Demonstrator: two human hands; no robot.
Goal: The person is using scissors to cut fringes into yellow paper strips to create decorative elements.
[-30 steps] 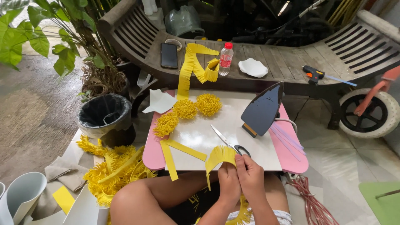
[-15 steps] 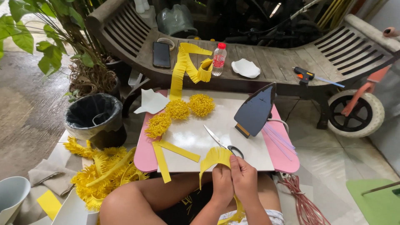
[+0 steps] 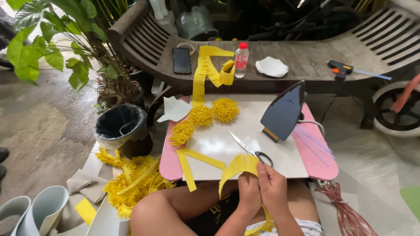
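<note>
Seated on the ground at a low pink-edged board [image 3: 323,162], we pinch a fringed yellow strip [image 3: 238,167] between both hands at the board's near edge. Our left hand [image 3: 249,194] and right hand [image 3: 273,189] sit side by side, touching, fingers closed on the strip's lower end while its fringed part arches up and to the left over the white work surface. A second length of the strip curls down below our wrists, above our lap.

Just beyond our right hand lie scissors [image 3: 250,150], blades pointing away from us. Two flat yellow strips [image 3: 192,162] rest to the left of our hands, and three yellow pom-poms [image 3: 202,116] cluster farther back beside a white scrap [image 3: 174,109]. An iron [image 3: 284,112] stands upright on the board's right side. On the wooden bench [image 3: 306,57] behind are a phone [image 3: 181,60], a water bottle [image 3: 241,59], more fringed strip [image 3: 210,70] and a glue gun [image 3: 342,67]. A black bin [image 3: 120,127] and a heap of yellow trimmings [image 3: 131,181] sit to our left.
</note>
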